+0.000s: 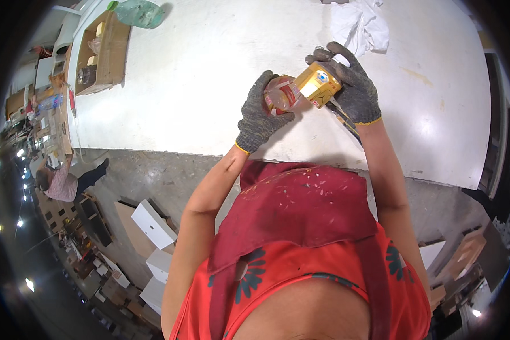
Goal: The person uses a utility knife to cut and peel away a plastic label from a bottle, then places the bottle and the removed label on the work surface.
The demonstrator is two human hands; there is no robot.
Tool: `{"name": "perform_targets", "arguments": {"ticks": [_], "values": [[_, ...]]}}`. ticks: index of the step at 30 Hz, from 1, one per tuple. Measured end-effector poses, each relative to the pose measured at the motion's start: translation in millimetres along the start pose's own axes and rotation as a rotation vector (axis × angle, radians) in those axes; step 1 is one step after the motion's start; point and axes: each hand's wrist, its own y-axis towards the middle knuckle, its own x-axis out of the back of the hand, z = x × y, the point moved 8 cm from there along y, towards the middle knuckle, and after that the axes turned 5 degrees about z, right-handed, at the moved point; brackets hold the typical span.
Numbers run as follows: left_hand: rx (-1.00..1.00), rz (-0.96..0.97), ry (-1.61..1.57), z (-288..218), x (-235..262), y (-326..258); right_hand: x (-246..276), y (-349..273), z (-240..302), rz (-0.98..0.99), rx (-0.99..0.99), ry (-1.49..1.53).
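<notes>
Both my hands wear dark grey knit gloves with yellow cuffs, above a white tabletop (pixel 198 68). My left hand (pixel 258 113) is closed around a clear plastic cup (pixel 279 96) with red markings. In my right hand (pixel 354 85) is a yellow printed container (pixel 318 85), held tilted with its left end close against the cup. Whether the two touch I cannot tell. Something small and white (pixel 341 59) shows between the right fingers. Below that hand lies a slim dark tool (pixel 345 120), partly hidden, its kind unclear.
A white cloth (pixel 360 25) lies crumpled beyond my right hand. At the far left stand an open cardboard box (pixel 112 51) with items inside and a green plastic bottle (pixel 139 14) on its side. White panels (pixel 153 224) lean below left. Another person (pixel 62 184) is farther left.
</notes>
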Motion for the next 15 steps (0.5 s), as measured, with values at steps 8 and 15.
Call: {"name": "perform_targets", "arguments": {"ticks": [8,15], "values": [[0.112,-0.068,0.095,-10,16,-3,-18,18,-13,-0.156,-0.076,-0.151],[0.272,-0.106,0.07,5,23,-6,9,28,-22,-0.237,-0.103,-0.463]]}}
